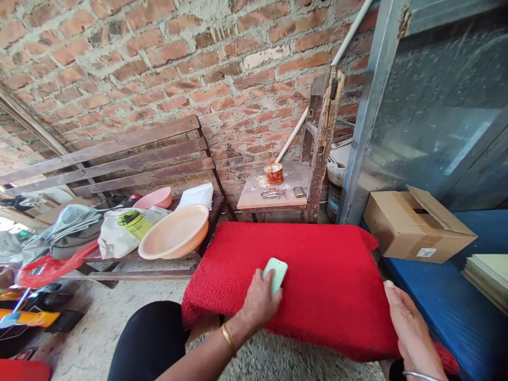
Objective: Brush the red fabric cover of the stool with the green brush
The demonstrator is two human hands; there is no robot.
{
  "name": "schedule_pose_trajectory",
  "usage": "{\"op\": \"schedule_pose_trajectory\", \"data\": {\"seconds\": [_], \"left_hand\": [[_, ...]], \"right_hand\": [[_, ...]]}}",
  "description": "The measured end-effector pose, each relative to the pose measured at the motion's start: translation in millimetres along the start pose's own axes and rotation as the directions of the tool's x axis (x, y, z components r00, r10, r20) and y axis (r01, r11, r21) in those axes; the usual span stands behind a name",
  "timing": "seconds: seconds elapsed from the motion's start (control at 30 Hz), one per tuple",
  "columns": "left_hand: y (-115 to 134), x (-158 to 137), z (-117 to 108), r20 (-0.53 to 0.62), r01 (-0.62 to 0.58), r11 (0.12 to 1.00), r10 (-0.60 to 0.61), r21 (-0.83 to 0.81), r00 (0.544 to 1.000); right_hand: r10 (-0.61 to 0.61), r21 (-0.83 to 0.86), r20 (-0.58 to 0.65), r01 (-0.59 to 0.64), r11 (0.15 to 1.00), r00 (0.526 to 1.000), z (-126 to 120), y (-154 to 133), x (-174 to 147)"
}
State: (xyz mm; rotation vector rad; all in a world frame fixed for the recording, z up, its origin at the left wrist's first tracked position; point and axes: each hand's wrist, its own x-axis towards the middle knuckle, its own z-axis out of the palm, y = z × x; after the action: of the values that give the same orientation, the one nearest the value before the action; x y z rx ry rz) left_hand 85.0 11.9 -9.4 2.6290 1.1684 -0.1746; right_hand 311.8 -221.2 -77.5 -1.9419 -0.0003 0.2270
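My left hand [261, 299], with a gold bangle at its wrist, is closed around a flat mint-green phone-like object [279, 271] with rounded corners. Its exact kind does not show. The object is over the red cloth [321, 275], which is spread across a low surface in front of me and hangs over the near side. At the cloth's right edge is my right hand [410, 323], its fingers stretched out and nothing visible in it. A silver bangle sits on that wrist.
Behind the cloth, a wooden chair [254, 198] bears a gold-red tin [273, 173] with sticks and two padlocks [298, 191]. An orange basin [177, 233] and bags lie on the bench at left. A cardboard box [413, 227] stands on a blue surface [424, 291] at right.
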Motion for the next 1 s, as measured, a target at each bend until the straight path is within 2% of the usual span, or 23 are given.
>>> {"op": "schedule_pose_trajectory", "data": {"seconds": [0.1,0.13,0.2,0.27,0.3,0.37,0.47,0.5,0.6,0.67,0.7,0.77,0.83,0.9,0.97,1.0], "left_hand": [[56.7,-12.6,29.3,0.048,-0.174,0.984,0.176,-0.05,0.983],[79.0,-16.4,36.6,0.084,-0.266,0.96,0.273,-0.085,0.958],[117.0,-22.5,43.4,0.157,-0.44,0.881,0.466,-0.175,0.871],[135.7,-25.4,39.6,0.152,-0.523,0.816,0.565,-0.246,0.811],[135.3,-25.4,34.5,0.135,-0.532,0.806,0.576,-0.26,0.806],[115.5,-23.0,20.7,0.094,-0.489,0.838,0.522,-0.242,0.848],[53.2,-18.3,-1.7,0.034,-0.281,0.95,0.288,-0.135,0.957],[30.1,-18.0,-7.6,0.013,-0.199,0.976,0.201,-0.093,0.979],[-22.6,-23.2,-13.3,-0.042,-0.056,0.998,0.055,-0.011,0.998],[-31.5,-31.0,-3.5,-0.047,-0.019,1.0,0.02,0.016,0.999],[-26.6,-35.7,5.3,-0.036,-0.022,0.999,0.022,0.026,0.999],[-0.3,-45.5,27.3,0.01,-0.092,0.995,0.092,0.038,0.996],[39.4,-55.1,48.5,0.057,-0.28,0.96,0.279,0.008,0.958],[78.5,-63.3,61.3,0.072,-0.521,0.851,0.525,-0.068,0.848],[102.9,-68.2,62.1,0.048,-0.645,0.755,0.653,-0.119,0.756],[106.4,-68.8,58.4,0.036,-0.671,0.73,0.68,-0.127,0.732]], "right_hand": [[0.092,0.028,0.019,-0.092,0.995,0.996,-1.7,1.4,1.8],[0.103,0.025,0.023,-0.103,0.994,0.994,-2.5,2.5,2.8],[0.101,0.018,0.03,-0.102,0.995,0.994,-4.0,4.7,4.7],[0.091,0.018,0.031,-0.092,0.996,0.995,-4.6,5.5,5.6],[0.087,0.021,0.031,-0.088,0.996,0.996,-4.5,5.0,5.3],[0.091,0.022,0.02,-0.091,0.996,0.996,-3.6,1.8,3.0],[0.114,0.016,0.021,-0.114,0.993,0.993,-1.2,-5.8,-2.7],[0.118,0.025,0.031,-0.119,0.993,0.992,-0.4,-8.3,-4.6],[0.128,0.093,0.071,-0.134,0.987,0.989,1.6,-13.1,-8.2],[0.136,0.131,0.078,-0.145,0.981,0.988,2.2,-13.5,-8.6],[0.145,0.136,0.076,-0.154,0.979,0.986,2.2,-13.0,-8.2],[0.159,0.114,0.07,-0.167,0.979,0.985,1.1,-10.7,-6.4],[0.158,0.073,0.054,-0.162,0.984,0.986,-1.2,-7.8,-3.7],[0.14,0.038,0.052,-0.142,0.989,0.989,-4.2,-5.4,-0.8],[0.127,0.015,0.068,-0.128,0.992,0.99,-6.5,-4.7,1.1],[0.127,0.009,0.073,-0.127,0.992,0.989,-6.8,-5.0,1.3]]}}
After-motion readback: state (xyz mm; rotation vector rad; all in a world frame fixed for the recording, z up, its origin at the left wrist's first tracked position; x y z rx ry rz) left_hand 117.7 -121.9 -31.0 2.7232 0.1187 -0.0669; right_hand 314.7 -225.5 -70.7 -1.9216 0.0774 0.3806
